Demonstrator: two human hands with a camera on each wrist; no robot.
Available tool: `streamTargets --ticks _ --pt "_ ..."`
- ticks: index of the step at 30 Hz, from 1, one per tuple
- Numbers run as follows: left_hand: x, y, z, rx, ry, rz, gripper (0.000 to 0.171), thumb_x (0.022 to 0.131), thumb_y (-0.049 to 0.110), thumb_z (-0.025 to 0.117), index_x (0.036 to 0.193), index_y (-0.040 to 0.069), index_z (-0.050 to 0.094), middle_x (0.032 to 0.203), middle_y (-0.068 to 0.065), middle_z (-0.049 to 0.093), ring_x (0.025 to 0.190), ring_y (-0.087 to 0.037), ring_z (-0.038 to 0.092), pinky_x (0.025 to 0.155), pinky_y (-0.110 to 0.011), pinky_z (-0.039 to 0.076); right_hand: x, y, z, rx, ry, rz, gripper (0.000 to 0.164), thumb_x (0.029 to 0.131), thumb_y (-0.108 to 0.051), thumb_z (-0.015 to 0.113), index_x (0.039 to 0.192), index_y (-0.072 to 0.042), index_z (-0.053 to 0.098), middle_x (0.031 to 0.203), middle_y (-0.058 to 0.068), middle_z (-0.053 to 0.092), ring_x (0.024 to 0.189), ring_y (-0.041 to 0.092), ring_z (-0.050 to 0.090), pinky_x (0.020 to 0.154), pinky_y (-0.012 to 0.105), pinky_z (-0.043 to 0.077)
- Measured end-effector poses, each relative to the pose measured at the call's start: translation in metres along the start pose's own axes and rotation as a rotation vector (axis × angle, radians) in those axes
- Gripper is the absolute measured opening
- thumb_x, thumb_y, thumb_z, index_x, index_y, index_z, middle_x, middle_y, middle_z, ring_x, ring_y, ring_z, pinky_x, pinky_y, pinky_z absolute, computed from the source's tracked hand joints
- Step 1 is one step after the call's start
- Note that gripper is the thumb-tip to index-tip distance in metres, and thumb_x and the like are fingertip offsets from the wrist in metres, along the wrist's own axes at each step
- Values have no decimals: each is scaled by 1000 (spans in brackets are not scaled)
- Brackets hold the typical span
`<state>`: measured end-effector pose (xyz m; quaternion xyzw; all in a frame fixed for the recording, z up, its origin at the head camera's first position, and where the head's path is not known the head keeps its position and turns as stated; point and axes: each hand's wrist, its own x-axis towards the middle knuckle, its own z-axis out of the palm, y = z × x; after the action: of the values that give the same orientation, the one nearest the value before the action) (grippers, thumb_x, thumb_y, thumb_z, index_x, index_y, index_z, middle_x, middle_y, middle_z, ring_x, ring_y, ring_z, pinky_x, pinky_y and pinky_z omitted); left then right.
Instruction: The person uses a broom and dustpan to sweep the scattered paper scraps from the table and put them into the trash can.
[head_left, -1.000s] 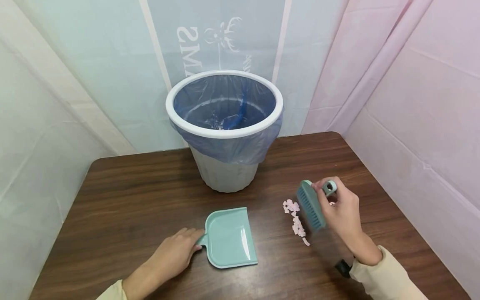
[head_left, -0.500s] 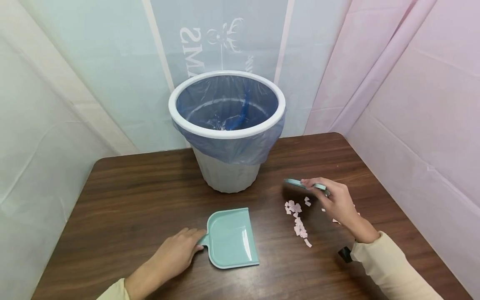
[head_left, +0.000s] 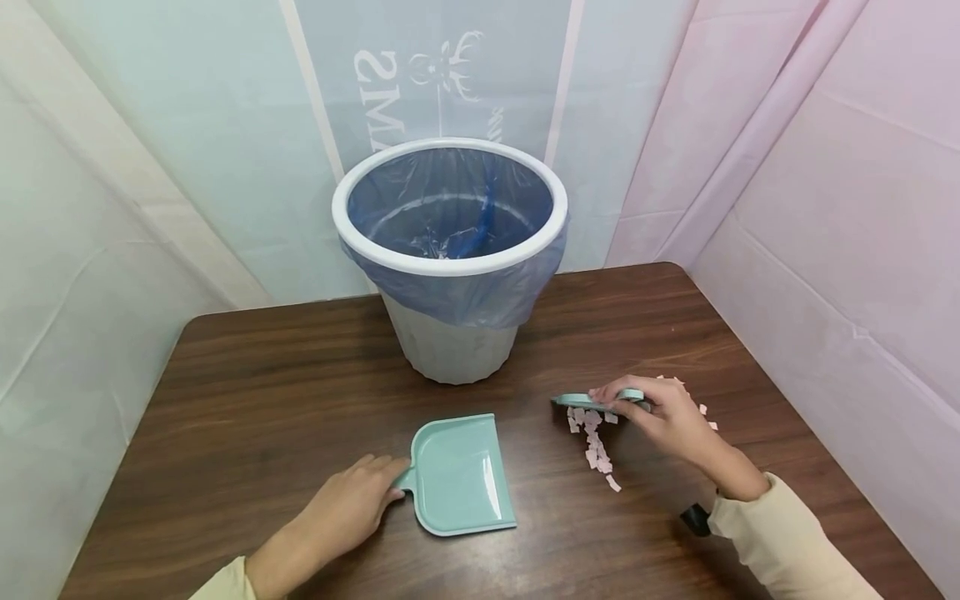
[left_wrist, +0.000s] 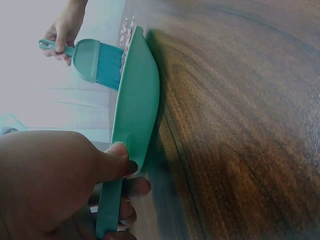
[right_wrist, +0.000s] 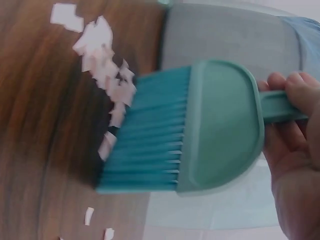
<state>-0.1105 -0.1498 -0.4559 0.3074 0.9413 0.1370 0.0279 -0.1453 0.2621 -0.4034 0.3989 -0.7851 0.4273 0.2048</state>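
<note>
My left hand [head_left: 356, 500] grips the short handle of a mint-green dustpan [head_left: 457, 475], which lies on the table with its wide edge facing right. In the left wrist view, the thumb presses on top of that handle and the fingers wrap beneath. My right hand [head_left: 663, 417] pinches the handle of a matching hand brush [right_wrist: 225, 130] with blue-green bristles. Its bristles point down at the far end of a strip of small pale pink paper scraps [head_left: 597, 454]. The right wrist view has the bristle tips right against these scraps. Between strip and dustpan lies a stretch of bare wood.
A pale waste bin [head_left: 450, 346] lined with a blue bag [head_left: 480, 300] stands at the back of the brown wooden table [head_left: 262, 400]. A few stray scraps [head_left: 703, 409] lie beyond my right hand. Pale sheets [head_left: 840, 250] hang around the table's back and sides.
My right hand has swung the brush from the strip's right side to its far end, then drawn it nearer me. A few scraps have joined the strip. The left hand and dustpan stay put.
</note>
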Motion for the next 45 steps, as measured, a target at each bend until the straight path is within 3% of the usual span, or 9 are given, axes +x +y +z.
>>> streamTargets --ticks 5,13,16,19,21,26,29,39,45 --pt "0 -1 0 5 5 2 33 89 21 63 120 10 59 111 -3 64 100 -19 59 79 -38 53 3 -4 -8 145 -63 39 42 63 33 62 92 3 64 89 15 70 86 20 68 64 14 49" --pt "1 -1 -1 3 0 -4 33 89 20 64 120 10 59 110 -4 64 99 -19 59 78 -37 53 11 -16 -19 182 -71 99 37 67 31 61 93 4 63 87 16 69 84 21 68 70 19 52" --pt "0 -1 0 0 -3 -9 33 89 20 64 120 11 59 110 -3 64 99 -19 58 78 -38 53 5 -9 -25 203 -93 150 38 69 29 61 94 1 64 88 13 69 83 19 68 62 19 52" --pt "-1 -1 0 -1 -6 -17 34 89 20 64 121 10 59 112 -4 63 100 -19 58 79 -38 53 -2 -3 -29 258 -158 213 37 73 26 61 94 -4 64 89 10 68 81 16 67 52 22 49" --pt "-1 -1 0 -1 -6 -19 34 89 21 64 121 10 59 112 -4 63 100 -20 58 80 -38 53 -5 0 -30 352 -225 231 35 76 26 58 95 -3 63 89 12 67 82 19 67 52 26 50" --pt "0 0 0 0 -6 -15 34 89 20 63 121 9 59 113 -5 63 101 -20 59 80 -38 52 -9 7 -27 464 -400 189 34 79 23 57 102 -2 60 92 13 68 86 24 67 66 31 54" --pt "0 0 -1 2 -4 -9 34 89 20 63 121 8 59 112 -5 64 100 -20 59 80 -37 52 -11 9 -25 454 -441 165 34 79 21 59 103 -4 60 93 10 69 86 23 67 67 30 54" --pt "0 1 -1 1 -17 -25 34 90 21 63 121 9 59 112 -7 63 103 -24 59 82 -42 52 -8 11 -22 465 -397 201 32 80 22 57 100 -3 61 92 13 68 85 24 67 54 31 51" --pt "0 1 -1 -6 -22 -27 35 89 21 64 122 10 59 113 -8 63 103 -26 59 81 -43 52 -3 4 -25 456 -225 266 29 81 23 55 97 0 62 92 16 67 87 25 68 55 29 52"
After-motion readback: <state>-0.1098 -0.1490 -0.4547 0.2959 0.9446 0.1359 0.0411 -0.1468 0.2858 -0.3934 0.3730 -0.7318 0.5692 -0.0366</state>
